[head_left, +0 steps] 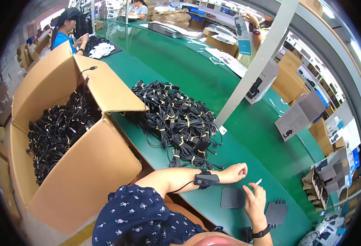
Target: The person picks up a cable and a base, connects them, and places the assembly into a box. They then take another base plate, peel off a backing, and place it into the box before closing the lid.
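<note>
My left hand [233,173] is curled closed above the green table, fingertips turned inward; whether it holds anything is hidden. A black strapped device with a wire sits on that wrist. Closer to me, my right hand [255,201] has its thumb and fingers bent and apart, with nothing visible between them. A small white strip [258,181] shows just beyond its fingertips; contact is unclear. Between the hands lies a dark rounded-corner pad [232,198]. Right of my right hand are several flat black pieces with prongs [276,213]. Bundled black cables [176,119] are heaped beyond my left forearm.
An open cardboard box [80,176] of black cables stands at the left. A pale metal post [256,69] rises from the green table [180,61]. Printed boxes [299,115] stand at right. Co-workers sit at the far left and across the table, one holding a printed box [243,35].
</note>
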The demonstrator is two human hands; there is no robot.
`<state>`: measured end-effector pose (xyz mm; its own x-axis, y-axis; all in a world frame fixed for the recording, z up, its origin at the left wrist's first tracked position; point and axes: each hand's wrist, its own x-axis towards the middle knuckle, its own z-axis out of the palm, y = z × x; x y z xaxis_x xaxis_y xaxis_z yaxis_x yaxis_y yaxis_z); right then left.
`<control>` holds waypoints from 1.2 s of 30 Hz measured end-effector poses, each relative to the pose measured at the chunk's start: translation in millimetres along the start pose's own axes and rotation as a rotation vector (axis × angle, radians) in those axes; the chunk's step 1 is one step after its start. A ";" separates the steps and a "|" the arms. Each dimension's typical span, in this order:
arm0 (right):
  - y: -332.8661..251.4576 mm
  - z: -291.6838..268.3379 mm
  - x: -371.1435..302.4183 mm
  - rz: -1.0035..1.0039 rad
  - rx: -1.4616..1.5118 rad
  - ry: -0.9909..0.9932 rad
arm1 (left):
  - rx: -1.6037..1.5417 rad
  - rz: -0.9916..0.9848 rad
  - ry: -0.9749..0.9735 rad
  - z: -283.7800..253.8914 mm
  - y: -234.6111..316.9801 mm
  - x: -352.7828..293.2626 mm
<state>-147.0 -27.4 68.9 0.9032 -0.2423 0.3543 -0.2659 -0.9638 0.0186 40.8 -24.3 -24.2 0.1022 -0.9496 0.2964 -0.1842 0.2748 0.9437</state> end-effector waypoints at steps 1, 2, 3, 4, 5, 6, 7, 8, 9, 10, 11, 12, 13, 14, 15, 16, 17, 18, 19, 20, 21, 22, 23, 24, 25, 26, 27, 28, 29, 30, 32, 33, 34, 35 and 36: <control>-6.1 -0.4 -4.4 0.004 -0.004 -0.004 | 0.106 0.085 0.060 0.5 -0.2 -2.2; -11.9 -1.3 -8.5 0.010 -0.008 -0.038 | 0.086 0.019 0.035 -0.5 -0.9 -1.9; -17.0 -2.3 -11.9 0.017 -0.012 -0.072 | 0.095 0.050 0.048 -0.5 -1.4 -1.1; -19.6 -4.3 -13.1 -0.006 -0.075 -0.069 | 0.110 0.069 0.048 -2.4 -0.9 -2.7; -21.8 -9.3 -11.9 -0.003 -0.139 -0.063 | 0.126 0.089 0.047 -4.6 -0.7 -3.8; -22.1 -15.6 -10.7 0.026 -0.184 -0.065 | 0.117 0.100 0.056 -6.3 -0.7 -5.1; -21.4 -22.7 -8.8 0.056 -0.231 -0.066 | 0.126 0.097 0.040 -6.6 -2.4 -4.1; -19.2 -28.9 -7.1 0.084 -0.249 -0.004 | 0.125 0.098 0.040 -6.8 -1.9 -5.0; -17.3 -34.4 -3.0 0.122 -0.220 0.058 | 0.125 0.098 0.041 -6.8 -1.4 -6.2; -15.1 -37.0 0.7 0.172 -0.177 0.119 | 0.118 0.101 0.037 -5.6 -2.3 -6.0; -12.9 -36.4 2.8 0.220 -0.132 0.181 | 0.133 0.109 0.040 -5.3 -3.5 -6.1; -10.5 -32.9 3.1 0.221 -0.135 0.180 | 0.150 0.116 0.043 -4.5 -4.3 -6.4; -6.0 -25.3 4.9 0.233 -0.080 0.202 | 0.150 0.123 0.039 -4.3 -2.3 -5.6; -1.5 -18.4 7.0 0.243 -0.022 0.225 | 0.147 0.117 0.036 -2.9 -0.2 -5.7; -2.5 -11.2 8.3 0.218 -0.006 0.228 | 0.145 0.110 0.034 -1.0 2.1 -5.3; -5.1 0.5 8.0 0.203 -0.002 0.187 | 0.158 0.114 0.051 -0.5 1.6 -7.1; -7.0 9.3 4.9 0.194 -0.004 0.147 | 0.149 0.094 0.044 1.0 5.7 -7.6; -9.4 15.9 3.6 0.177 0.054 0.109 | 0.133 0.091 0.048 2.8 9.3 -8.2; -13.1 21.3 2.8 0.156 0.119 0.070 | 0.121 0.082 0.056 3.9 14.2 -11.8; -15.1 25.3 2.1 0.123 0.138 0.049 | 0.120 0.083 0.060 5.8 17.8 -13.8; -16.1 28.2 0.4 0.106 0.154 0.010 | 0.131 0.087 0.043 7.6 20.7 -16.7; -18.0 28.5 0.7 0.094 0.196 -0.013 | 0.144 0.119 0.025 7.1 25.3 -21.4; -18.8 27.5 1.2 0.082 0.239 -0.039 | 0.156 0.151 0.008 7.7 28.2 -25.0; -21.1 26.3 1.1 0.089 0.293 -0.030 | 0.171 0.136 -0.042 8.3 30.7 -28.9; -20.4 23.9 -0.5 0.105 0.310 -0.053 | 0.187 0.122 -0.089 9.5 34.6 -32.6; -18.5 21.4 -1.4 0.114 0.324 -0.076 | 0.197 0.158 -0.104 10.2 35.4 -33.9; -17.2 18.1 -2.5 0.125 0.339 -0.098 | 0.194 0.158 -0.126 11.3 36.5 -36.2; -15.7 17.0 -4.1 0.128 0.342 -0.093 | 0.184 0.123 -0.164 11.7 36.6 -37.6; -14.5 15.5 -6.0 0.154 0.352 -0.110 | 0.173 0.087 -0.206 11.5 36.5 -36.9; -12.2 13.9 -6.9 0.184 0.361 -0.125 | 0.171 0.059 -0.220 10.8 36.2 -32.9; -8.4 7.7 -9.1 0.176 0.335 -0.136 | 0.165 0.017 -0.235 10.0 40.6 -30.6; -6.0 5.7 -10.4 0.156 0.299 -0.158 | 0.153 -0.020 -0.236 9.4 40.9 -28.9; -3.3 5.9 -14.0 0.160 0.297 -0.125 | 0.171 0.020 -0.233 8.9 41.1 -27.9; -3.5 3.0 -12.8 0.177 0.287 -0.160 | 0.195 0.045 -0.199 9.3 39.4 -28.9; -2.0 4.0 -13.2 0.181 0.296 -0.167 | 0.222 0.036 -0.224 7.1 41.8 -29.3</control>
<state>-157.1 -22.7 60.4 0.8997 -0.4023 0.1696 -0.3389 -0.8884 -0.3097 23.2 13.9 5.5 -0.1218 -0.9562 0.2662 -0.3949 0.2928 0.8708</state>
